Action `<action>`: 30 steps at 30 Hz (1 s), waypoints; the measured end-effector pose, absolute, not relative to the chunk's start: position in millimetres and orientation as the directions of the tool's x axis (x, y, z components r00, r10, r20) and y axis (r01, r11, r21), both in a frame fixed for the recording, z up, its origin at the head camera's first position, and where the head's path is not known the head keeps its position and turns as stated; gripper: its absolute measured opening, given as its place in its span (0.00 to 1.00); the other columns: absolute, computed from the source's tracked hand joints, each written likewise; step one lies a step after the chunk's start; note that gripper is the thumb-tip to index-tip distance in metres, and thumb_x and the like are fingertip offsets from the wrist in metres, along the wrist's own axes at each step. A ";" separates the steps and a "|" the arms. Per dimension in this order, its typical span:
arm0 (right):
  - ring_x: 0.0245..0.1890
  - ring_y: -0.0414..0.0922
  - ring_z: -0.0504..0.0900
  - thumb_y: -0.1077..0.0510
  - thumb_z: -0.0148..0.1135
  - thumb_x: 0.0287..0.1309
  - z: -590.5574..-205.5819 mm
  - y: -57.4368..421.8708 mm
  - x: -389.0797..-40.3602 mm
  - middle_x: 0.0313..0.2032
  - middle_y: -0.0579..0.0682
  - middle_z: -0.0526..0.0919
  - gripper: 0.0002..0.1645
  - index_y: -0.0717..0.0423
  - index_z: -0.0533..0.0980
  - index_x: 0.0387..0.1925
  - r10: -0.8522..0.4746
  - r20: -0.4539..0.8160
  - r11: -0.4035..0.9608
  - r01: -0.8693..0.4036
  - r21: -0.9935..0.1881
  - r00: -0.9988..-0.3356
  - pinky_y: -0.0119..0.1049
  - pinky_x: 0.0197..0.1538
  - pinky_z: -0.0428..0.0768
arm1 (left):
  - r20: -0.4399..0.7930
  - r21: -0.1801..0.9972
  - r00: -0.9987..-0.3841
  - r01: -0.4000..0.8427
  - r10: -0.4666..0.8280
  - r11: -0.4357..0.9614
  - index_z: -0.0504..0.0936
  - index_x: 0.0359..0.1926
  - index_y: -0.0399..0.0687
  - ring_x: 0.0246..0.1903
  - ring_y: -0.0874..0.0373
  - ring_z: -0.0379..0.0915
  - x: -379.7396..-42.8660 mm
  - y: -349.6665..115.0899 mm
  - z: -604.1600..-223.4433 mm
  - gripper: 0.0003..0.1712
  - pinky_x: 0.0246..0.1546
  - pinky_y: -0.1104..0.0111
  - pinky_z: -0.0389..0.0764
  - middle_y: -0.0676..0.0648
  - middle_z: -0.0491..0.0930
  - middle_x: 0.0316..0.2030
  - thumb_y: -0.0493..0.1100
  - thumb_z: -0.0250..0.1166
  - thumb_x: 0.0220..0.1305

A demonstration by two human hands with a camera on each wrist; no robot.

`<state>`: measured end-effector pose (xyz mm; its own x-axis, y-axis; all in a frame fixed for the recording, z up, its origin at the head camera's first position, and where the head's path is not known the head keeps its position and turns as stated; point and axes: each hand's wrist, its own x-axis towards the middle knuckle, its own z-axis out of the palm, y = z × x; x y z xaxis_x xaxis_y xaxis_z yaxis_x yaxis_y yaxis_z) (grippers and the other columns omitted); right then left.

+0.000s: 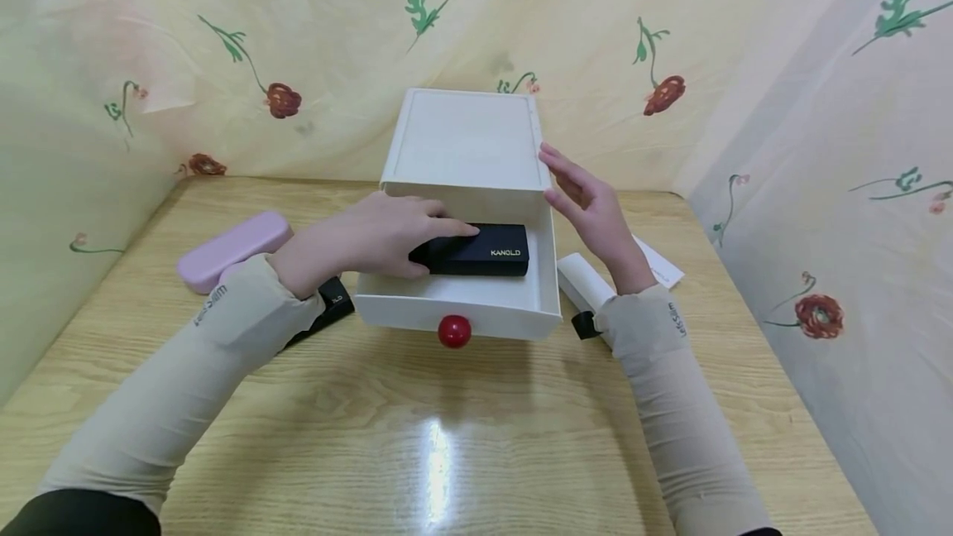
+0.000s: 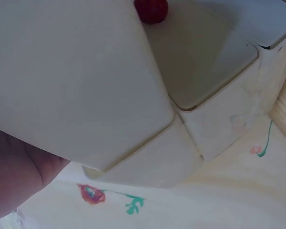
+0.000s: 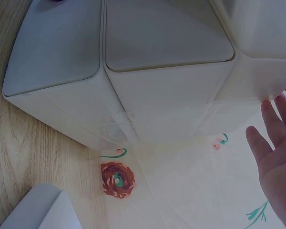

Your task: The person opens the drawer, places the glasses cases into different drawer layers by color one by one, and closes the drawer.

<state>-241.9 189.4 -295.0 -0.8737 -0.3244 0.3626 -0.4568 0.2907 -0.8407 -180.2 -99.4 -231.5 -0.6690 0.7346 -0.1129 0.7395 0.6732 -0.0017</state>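
Note:
In the head view, the open drawer (image 1: 476,313) of a white drawer unit (image 1: 469,139) juts forward, with a red round knob (image 1: 454,331) on its front. A black box (image 1: 484,251) with gold lettering lies inside it. My left hand (image 1: 380,234) reaches over the drawer's left wall and grips the box's left end, thumb at the near side and a finger along the top. My right hand (image 1: 596,213) has its fingers extended, their tips at the unit's right side. In the right wrist view, those fingers (image 3: 275,124) rest against the upper drawer's side.
A lilac case (image 1: 237,251) lies on the wooden table (image 1: 335,437) at the left, and another black box (image 1: 335,304) sits partly beneath my left sleeve. Right of the unit are a white box (image 1: 586,281) with a black end and a white card (image 1: 658,261). Flowered cloth hangs behind.

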 end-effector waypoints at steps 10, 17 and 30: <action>0.72 0.43 0.62 0.52 0.57 0.68 -295.7 190.5 -242.6 0.73 0.42 0.61 0.30 0.49 0.66 0.69 -0.334 0.372 0.275 -0.467 -0.840 -0.866 0.36 0.72 0.64 | -0.077 -0.013 -0.704 0.709 0.706 0.705 0.65 0.70 0.62 0.47 0.49 0.77 -187.9 -96.7 -234.0 0.36 0.40 0.55 0.82 0.43 0.75 0.57 0.47 0.66 0.62; 0.72 0.43 0.62 0.53 0.57 0.68 -296.4 190.4 -243.1 0.73 0.42 0.61 0.29 0.48 0.66 0.69 -0.335 0.369 0.267 -0.463 -0.845 -0.867 0.45 0.73 0.62 | -0.040 -0.026 -0.721 0.693 0.692 0.721 0.68 0.69 0.58 0.46 0.49 0.79 -193.1 -94.5 -235.7 0.34 0.42 0.55 0.83 0.42 0.78 0.55 0.47 0.66 0.62; 0.73 0.42 0.61 0.54 0.56 0.68 -296.4 190.4 -243.3 0.73 0.42 0.61 0.29 0.49 0.66 0.69 -0.338 0.371 0.258 -0.464 -0.847 -0.865 0.34 0.72 0.63 | -0.019 -0.025 -0.762 0.647 0.647 0.762 0.68 0.69 0.55 0.51 0.47 0.78 -194.4 -90.0 -237.6 0.33 0.50 0.52 0.81 0.41 0.78 0.57 0.49 0.65 0.64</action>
